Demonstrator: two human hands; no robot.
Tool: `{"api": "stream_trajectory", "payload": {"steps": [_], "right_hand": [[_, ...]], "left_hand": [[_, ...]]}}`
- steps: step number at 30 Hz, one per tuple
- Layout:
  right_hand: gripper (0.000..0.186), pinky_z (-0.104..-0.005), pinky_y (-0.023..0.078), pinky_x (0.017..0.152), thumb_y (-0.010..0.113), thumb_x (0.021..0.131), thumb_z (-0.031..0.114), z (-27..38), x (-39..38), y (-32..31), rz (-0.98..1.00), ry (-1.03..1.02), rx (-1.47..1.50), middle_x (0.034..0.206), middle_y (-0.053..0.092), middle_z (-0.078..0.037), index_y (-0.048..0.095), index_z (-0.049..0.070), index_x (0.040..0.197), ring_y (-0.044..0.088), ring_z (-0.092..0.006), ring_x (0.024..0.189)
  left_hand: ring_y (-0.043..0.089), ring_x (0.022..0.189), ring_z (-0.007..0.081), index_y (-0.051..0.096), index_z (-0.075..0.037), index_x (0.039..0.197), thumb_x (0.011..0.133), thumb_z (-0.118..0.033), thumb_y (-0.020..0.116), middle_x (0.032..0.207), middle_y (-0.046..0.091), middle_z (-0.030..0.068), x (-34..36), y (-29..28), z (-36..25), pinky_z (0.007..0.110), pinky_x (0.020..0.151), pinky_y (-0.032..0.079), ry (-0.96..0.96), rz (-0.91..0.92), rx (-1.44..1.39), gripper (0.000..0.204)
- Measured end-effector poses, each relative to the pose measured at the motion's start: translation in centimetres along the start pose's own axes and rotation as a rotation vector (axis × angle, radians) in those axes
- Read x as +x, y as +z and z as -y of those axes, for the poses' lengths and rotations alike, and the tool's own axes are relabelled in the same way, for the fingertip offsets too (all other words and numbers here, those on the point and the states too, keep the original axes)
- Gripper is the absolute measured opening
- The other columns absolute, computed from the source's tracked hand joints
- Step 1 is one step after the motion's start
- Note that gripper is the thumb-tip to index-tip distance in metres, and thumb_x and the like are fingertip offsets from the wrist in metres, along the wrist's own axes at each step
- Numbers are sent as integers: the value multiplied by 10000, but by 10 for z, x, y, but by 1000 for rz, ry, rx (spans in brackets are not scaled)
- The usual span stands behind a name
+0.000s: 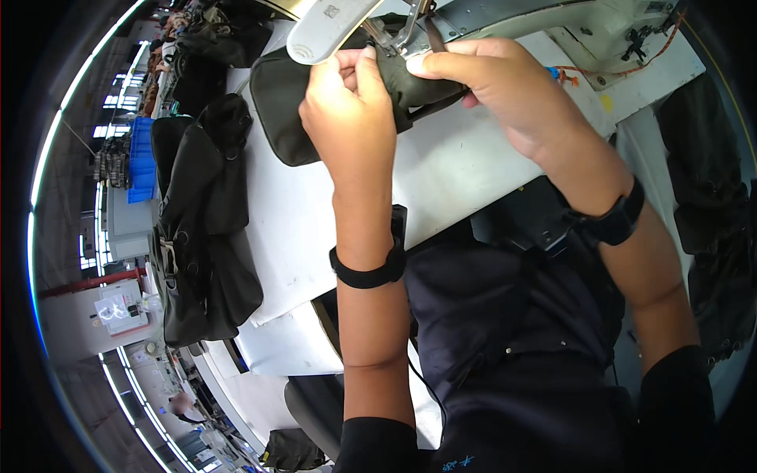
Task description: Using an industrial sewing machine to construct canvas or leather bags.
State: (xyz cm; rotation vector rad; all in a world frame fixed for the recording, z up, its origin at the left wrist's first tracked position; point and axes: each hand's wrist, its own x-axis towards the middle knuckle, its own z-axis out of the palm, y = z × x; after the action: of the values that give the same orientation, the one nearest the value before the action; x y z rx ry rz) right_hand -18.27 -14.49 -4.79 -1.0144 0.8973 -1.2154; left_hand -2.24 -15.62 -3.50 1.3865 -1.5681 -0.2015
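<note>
A dark fabric bag (284, 110) lies on the white sewing table (441, 177), partly under the metal presser foot (406, 35) of a sewing machine (323, 31). My left hand (347, 102) is closed in a pinch at the bag, its thumb tip close to the presser foot. What lies between those fingertips is mostly hidden. On the other side of the foot, my right hand (501, 83) grips the bag, thumb on top and a fingertip showing beneath. A narrow brown strip (434, 35) stands beside the right thumb.
More dark bags (205, 213) are piled along the table's left side, with a blue crate (140, 162) beyond them. Dark bags (706, 197) also sit at the far right. An orange-red wire (662, 59) runs along the machine bed. A black wristband circles each wrist.
</note>
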Motion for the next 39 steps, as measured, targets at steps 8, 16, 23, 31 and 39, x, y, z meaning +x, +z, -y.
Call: {"api": "stream_trajectory", "payload": {"steps": [8,16,23,31,39], "right_hand": [[201,-247,398,669,689,921,228,2,-8,-10,153,-20,-116,752,588,52,732,32,935,487,-44,726],[221,-247,466,821,636,993,191,9,-11,-8,169,92,-259,944,705,18,744,3,1039,590,-44,903],[221,-261,459,795,675,948,226,5,-12,-3,146,57,71,888,692,-1,733,12,952,595,-66,846],[225,-254,476,722,676,937,209,5,-4,-3,85,24,89,848,696,-24,738,-5,915,603,-65,793],[276,-259,460,628,669,950,229,4,4,2,11,-66,21,744,661,-2,722,-14,831,575,-66,682]], "left_hand": [[703,1050,316,681,19,1100,948,-92,672,1120,728,181,-20,-20,-4,391,905,541,382,20,233,188],[571,1306,293,615,-83,1345,777,-16,800,1395,634,76,-37,-37,4,474,1097,412,791,127,622,601],[693,1093,234,685,-94,1243,697,68,786,1218,730,50,-39,-22,12,363,943,509,705,42,424,578],[703,1068,231,709,-96,1200,692,72,765,1185,745,40,-32,-23,8,349,929,511,642,44,409,538],[695,1085,233,690,-95,1227,719,39,776,1191,741,29,-26,-21,13,358,944,495,675,40,428,533]]}}
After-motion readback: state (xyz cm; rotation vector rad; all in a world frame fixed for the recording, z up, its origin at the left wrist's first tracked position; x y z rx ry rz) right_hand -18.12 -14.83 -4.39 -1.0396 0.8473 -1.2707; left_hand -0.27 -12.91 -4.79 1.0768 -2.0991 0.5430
